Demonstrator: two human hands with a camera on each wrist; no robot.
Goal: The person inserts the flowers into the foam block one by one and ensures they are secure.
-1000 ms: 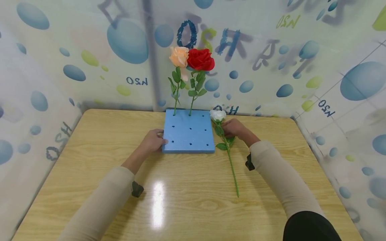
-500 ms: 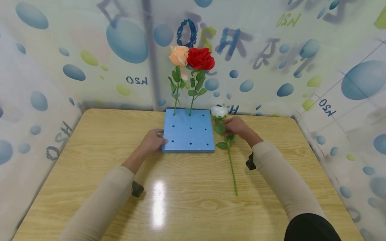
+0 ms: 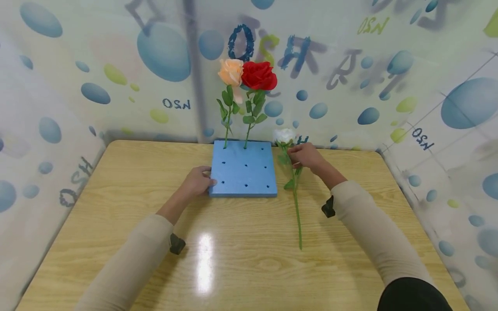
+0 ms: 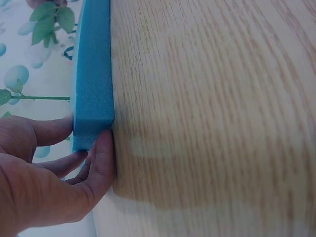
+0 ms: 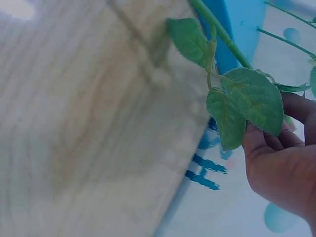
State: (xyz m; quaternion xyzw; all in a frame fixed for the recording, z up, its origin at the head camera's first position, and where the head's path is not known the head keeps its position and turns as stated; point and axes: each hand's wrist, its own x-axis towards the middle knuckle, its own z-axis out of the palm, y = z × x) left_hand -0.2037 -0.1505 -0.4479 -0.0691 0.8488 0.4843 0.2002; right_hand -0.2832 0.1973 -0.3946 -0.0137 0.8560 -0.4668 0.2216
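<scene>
A blue foam board (image 3: 234,172) with several small holes lies at the back of the table. My left hand (image 3: 197,181) grips its left edge, thumb on top; in the left wrist view its fingers (image 4: 101,163) press against the board's end. A white artificial rose (image 3: 285,135) slants just right of the board, its long green stem pointing toward me. My right hand (image 3: 307,156) pinches that stem below the bloom. In the right wrist view, green leaves (image 5: 254,101) partly hide the fingertips, and the stem looks lifted off the table.
A peach rose (image 3: 231,72) and a red rose (image 3: 259,76) stand upright in the board's back-row holes. Behind the wooden table (image 3: 249,259) is a patterned wall covering (image 3: 330,95), close to the board's rear edge.
The right hand has raised the white rose slightly and moved it away from me; its stem end has shifted back and left. The left hand and the board stay where they were.
</scene>
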